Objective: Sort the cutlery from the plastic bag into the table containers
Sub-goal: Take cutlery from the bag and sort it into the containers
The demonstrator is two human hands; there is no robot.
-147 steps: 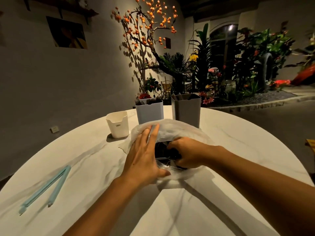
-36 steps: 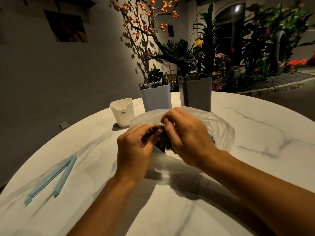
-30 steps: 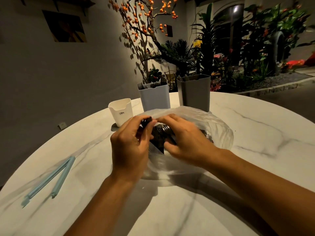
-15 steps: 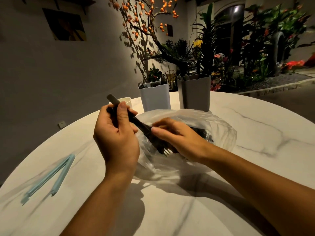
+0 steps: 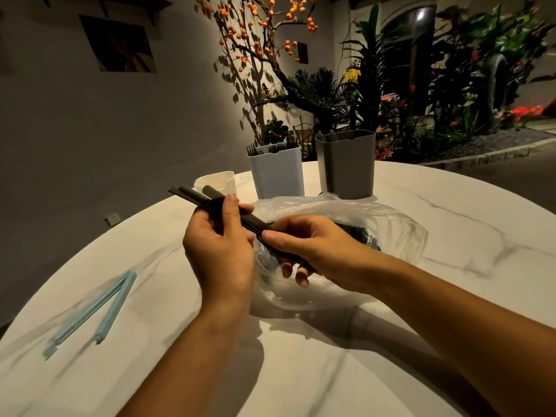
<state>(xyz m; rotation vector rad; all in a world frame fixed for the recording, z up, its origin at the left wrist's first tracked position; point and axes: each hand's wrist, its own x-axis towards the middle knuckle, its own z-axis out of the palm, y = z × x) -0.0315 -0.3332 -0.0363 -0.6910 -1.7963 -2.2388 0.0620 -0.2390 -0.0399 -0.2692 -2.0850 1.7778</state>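
My left hand (image 5: 221,251) grips a bundle of dark cutlery (image 5: 198,198) by the handles, which stick out up and to the left. My right hand (image 5: 313,246) curls round the lower part of the same bundle, just above the mouth of the clear plastic bag (image 5: 388,233). More dark cutlery lies inside the bag, mostly hidden. Behind the bag stand three containers: a small white cup (image 5: 218,183), a pale blue one (image 5: 278,173) with fork tips showing, and a grey one (image 5: 347,164).
A light blue bag clip (image 5: 93,311) lies open on the left of the round marble table (image 5: 451,224). A wall is to the left and a planted bed with a tree lies beyond the table's far edge.
Both hands were working inside the bag; my left hand has since drawn a bundle of cutlery up and out to the left, and my right hand has closed round its lower part.
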